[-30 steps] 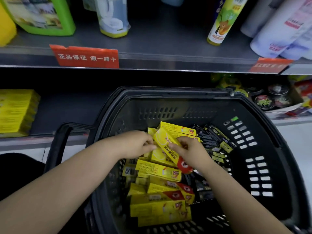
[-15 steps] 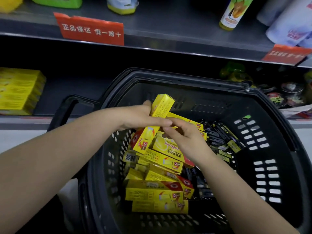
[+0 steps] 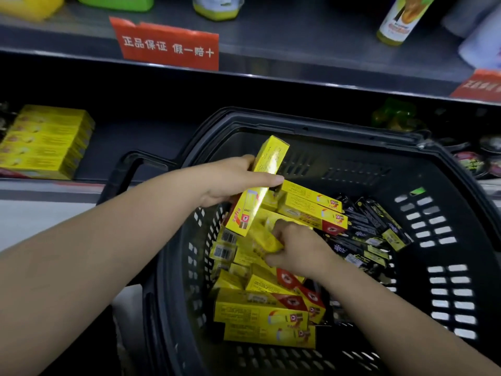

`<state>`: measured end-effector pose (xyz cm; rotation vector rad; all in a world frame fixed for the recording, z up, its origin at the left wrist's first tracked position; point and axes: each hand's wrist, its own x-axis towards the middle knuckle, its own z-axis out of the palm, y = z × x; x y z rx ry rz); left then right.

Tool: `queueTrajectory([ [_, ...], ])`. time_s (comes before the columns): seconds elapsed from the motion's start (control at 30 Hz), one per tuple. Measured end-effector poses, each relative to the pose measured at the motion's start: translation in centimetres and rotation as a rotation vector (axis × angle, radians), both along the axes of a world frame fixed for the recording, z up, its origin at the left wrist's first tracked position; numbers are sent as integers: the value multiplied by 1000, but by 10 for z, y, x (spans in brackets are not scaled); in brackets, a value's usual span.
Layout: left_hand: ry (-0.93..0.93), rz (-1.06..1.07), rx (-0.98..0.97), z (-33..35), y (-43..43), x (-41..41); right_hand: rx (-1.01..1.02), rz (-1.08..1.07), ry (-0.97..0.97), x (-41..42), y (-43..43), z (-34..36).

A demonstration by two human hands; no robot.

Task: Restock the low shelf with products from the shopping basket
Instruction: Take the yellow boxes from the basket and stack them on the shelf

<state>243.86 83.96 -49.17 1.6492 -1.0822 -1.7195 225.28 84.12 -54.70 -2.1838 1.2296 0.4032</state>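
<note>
Since half a second ago the right hand (image 3: 295, 248) has gone down, away from the left hand (image 3: 230, 183), into the pile, and now it curls around a second yellow box (image 3: 267, 241) that lies among the others. The left hand pinches its own yellow box (image 3: 271, 161) between thumb and fingers, tilted, above the shopping basket (image 3: 325, 128), so the two hands are apart, each one closed on a box. More yellow boxes and some black packs (image 3: 366, 232) lie in the basket, and on the low shelf (image 3: 135, 147) behind it, at the left, sits a stack of yellow boxes (image 3: 46, 142).
</note>
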Motion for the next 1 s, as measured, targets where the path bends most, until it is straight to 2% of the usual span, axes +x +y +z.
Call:
queueTrajectory([
  [0.1,143,107,5,9,5,2,282,-451,-374,-2,-10,26],
  [0.17,182,148,5,16,9,4,455,-638,-625,3,-10,42],
  [0.23,193,169,-8,24,15,7,462,-679,-783,14,-5,56],
  [0.3,202,189,-23,32,25,13,369,-605,-815,30,1,70],
  [0.37,205,213,-42,40,37,24,377,-540,-853,48,7,83],
  [0.5,156,266,-84,52,65,65,348,-409,-846,92,5,105],
  [0.6,136,312,-74,59,88,109,549,-349,-861,139,-5,120],
  [0.7,125,363,-49,64,110,154,693,-183,-724,193,-12,127],
  [0.83,132,533,-11,57,127,213,670,-33,-567,262,-18,119],
  [0.9,32,659,37,50,133,238,651,-49,-515,291,-22,108],
  [1.0,-250,789,130,31,143,280,550,-44,-428,327,-31,85],
])
